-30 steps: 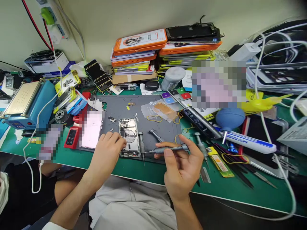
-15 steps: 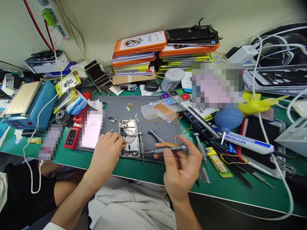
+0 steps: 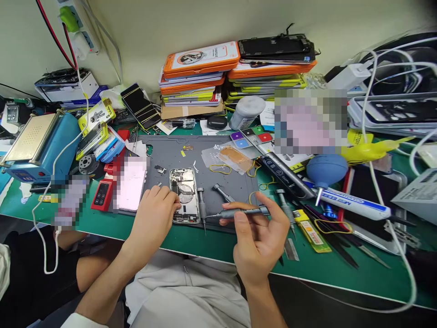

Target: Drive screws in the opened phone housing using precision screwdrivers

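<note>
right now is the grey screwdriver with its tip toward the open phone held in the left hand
No, the right hand holds that screwdriver, while the left hand is at the phone's left edge.

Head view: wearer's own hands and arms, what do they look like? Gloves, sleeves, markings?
The left hand and right hand are bare: no gloves, rings or watch show. The left forearm is bare below a white sleeve; the right forearm is bare, with no sleeve in view. No markings visible.
</note>
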{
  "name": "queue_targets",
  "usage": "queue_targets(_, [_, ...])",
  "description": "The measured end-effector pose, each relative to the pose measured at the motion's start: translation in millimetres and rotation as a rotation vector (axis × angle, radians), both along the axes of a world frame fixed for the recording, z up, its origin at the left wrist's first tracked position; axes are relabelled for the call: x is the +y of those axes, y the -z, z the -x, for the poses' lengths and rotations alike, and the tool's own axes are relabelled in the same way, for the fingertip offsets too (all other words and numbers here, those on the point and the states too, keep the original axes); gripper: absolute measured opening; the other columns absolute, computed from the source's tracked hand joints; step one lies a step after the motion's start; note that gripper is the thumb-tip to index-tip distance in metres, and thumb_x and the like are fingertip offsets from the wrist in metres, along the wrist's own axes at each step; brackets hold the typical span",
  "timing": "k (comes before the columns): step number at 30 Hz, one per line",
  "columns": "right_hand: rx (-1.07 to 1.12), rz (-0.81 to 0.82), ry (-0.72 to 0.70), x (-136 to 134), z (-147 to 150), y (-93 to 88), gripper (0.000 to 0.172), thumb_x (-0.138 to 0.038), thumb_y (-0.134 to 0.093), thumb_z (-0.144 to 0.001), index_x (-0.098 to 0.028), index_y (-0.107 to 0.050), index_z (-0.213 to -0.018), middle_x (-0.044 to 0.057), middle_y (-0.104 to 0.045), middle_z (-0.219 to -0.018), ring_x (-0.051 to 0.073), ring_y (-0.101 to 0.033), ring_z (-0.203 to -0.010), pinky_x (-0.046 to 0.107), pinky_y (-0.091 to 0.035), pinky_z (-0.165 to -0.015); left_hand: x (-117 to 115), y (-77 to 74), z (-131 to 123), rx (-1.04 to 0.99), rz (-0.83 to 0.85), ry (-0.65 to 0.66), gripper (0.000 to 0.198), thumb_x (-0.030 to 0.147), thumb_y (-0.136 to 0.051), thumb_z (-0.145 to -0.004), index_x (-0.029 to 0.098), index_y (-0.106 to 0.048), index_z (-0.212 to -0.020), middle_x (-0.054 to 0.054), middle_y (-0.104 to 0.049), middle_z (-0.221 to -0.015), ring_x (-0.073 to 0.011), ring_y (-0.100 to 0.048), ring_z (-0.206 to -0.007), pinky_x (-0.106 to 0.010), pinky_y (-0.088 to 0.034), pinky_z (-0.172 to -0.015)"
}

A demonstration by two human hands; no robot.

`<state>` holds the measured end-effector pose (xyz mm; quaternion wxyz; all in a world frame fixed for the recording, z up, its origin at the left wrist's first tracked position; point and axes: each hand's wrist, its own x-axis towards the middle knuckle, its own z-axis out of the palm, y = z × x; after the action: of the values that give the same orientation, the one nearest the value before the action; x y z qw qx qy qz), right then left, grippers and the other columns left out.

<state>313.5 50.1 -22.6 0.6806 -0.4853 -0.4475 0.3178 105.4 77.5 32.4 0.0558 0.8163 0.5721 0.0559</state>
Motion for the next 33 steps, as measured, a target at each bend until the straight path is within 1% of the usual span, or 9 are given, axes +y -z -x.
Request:
queue_targets(11, [-0.015,0.0,0.008,-1.0,-0.5,-0.6,0.042,-0.025,-0.074,-0.106,-0.028,-0.062,-0.145,0.002,-0.082,-0.1,0.018,-0.083,-0.086,0.027,-0.072,-0.061,-1.4,-1.2,-1.5,0.023,0.002,0.007,0.016,0.021,-0.059,-0.115,0.02,-0.071,-0.104,-0.005,-0.072,-0.102,-0.0255,-0.057,-0.094,-0.042,-0.042,-0.081])
queue_targets(16, [-0.017,0.015,0.013,-1.4,-0.1,-1.1,0.042,-0.025,-0.074,-0.105,-0.027,-0.061,-0.145,0.003,-0.082,-0.1,0.018,-0.082,-0.084,0.028,-0.072,-0.061,-1.5,-0.4,-0.5,0.022,-0.018,0.025,0.017,0.02,-0.058,-0.115,0.02,-0.071,-0.104,-0.004,-0.071,-0.099,-0.0252,-0.056,-0.092,-0.041,-0.04,-0.079])
queue_targets(20, [-0.008,0.012,0.011,-1.4,0.3,-1.7,0.041,-0.025,-0.074,-0.105,-0.027,-0.061,-0.144,0.002,-0.082,-0.099,0.018,-0.082,-0.084,0.028,-0.072,-0.061,-3.1,0.1,0.4,0.012,-0.043,0.032,0.016,0.022,-0.06,-0.115,0.021,-0.071,-0.103,-0.004,-0.071,-0.099,-0.0246,-0.055,-0.091,-0.04,-0.039,-0.079])
queue_targets(24, [-0.004,0.01,0.005,-1.6,0.2,-1.9,0.041,-0.025,-0.074,-0.105,-0.028,-0.061,-0.145,0.002,-0.083,-0.099,0.018,-0.082,-0.085,0.027,-0.072,-0.061,-5.6,-1.0,1.9,0.025,-0.092,0.062,0.015,0.024,-0.061,-0.115,0.021,-0.073,-0.106,-0.004,-0.07,-0.099,-0.025,-0.054,-0.091,-0.04,-0.039,-0.08])
queue_targets(28, [-0.01,0.018,0.006,-1.7,-0.1,-1.1,0.042,-0.026,-0.074,-0.106,-0.027,-0.061,-0.145,0.003,-0.083,-0.099,0.019,-0.082,-0.085,0.028,-0.071,-0.061,-6.2,-4.1,4.7,0.061,-0.129,0.116,0.012,0.022,-0.066,-0.112,0.022,-0.074,-0.103,-0.004,-0.069,-0.098,-0.0254,-0.054,-0.091,-0.04,-0.038,-0.078])
queue_targets(31, [-0.01,0.019,0.005,-1.5,-0.1,-0.4,0.042,-0.027,-0.074,-0.106,-0.027,-0.061,-0.145,0.003,-0.083,-0.099,0.019,-0.082,-0.084,0.029,-0.071,-0.06,-4.9,-7.5,6.3,0.115,-0.137,0.175,0.008,0.019,-0.071,-0.109,0.022,-0.074,-0.103,-0.005,-0.069,-0.099,-0.0264,-0.054,-0.091,-0.04,-0.037,-0.077])
queue_targets(33, [-0.011,0.019,0.002,-1.3,-0.2,-0.1,0.042,-0.027,-0.074,-0.106,-0.027,-0.061,-0.145,0.003,-0.083,-0.099,0.019,-0.082,-0.083,0.029,-0.071,-0.06,-3.7,-9.9,6.1,0.142,-0.128,0.191,0.007,0.017,-0.072,-0.107,0.022,-0.073,-0.104,-0.005,-0.068,-0.101,-0.0269,-0.054,-0.092,-0.041,-0.037,-0.077])
